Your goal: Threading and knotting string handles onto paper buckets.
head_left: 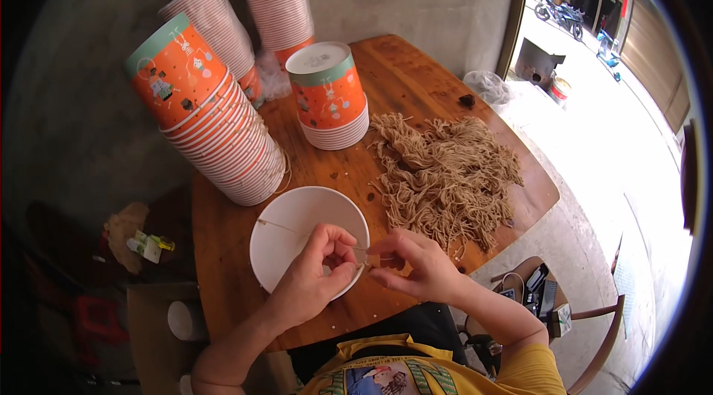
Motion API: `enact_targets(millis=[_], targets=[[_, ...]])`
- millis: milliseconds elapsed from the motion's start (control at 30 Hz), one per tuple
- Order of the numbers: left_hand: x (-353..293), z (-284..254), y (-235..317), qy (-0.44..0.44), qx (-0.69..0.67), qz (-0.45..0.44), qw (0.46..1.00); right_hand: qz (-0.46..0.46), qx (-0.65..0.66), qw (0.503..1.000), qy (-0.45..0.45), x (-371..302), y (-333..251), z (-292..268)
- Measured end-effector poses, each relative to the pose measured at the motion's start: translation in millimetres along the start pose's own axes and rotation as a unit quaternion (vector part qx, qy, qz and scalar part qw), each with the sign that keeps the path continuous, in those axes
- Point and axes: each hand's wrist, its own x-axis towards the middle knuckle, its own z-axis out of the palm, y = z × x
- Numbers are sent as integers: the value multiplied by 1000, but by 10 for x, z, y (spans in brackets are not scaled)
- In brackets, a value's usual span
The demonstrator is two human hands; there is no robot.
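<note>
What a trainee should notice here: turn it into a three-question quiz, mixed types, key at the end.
1. Multiple choice: What lies heaped on the wooden table, right of the open paper bucket?
A) tan cords
B) metal spoons
C) folded towels

2. True or false: The middle bucket stack holds fewer buckets than the front left bucket stack.

3. Fill in: A thin cord runs between the fingers of the left hand and those of the ____.

Key: 1. A. 2. True. 3. right hand.
</note>
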Motion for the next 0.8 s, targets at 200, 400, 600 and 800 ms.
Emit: enact_targets(millis=[200,400,600,800], targets=[[-1,36,26,8,4,-2,1000,-123,-137,983,15,60,-3,31],[-41,76,57,28,96,6,995,-217,-266,938,37,33,48,-20],[-43,94,54,52,212,91,972,-221,-273,936,10,-9,107,-62],[-83,72,20,69,232,120,963,-162,-179,970,-10,6,25,-33]])
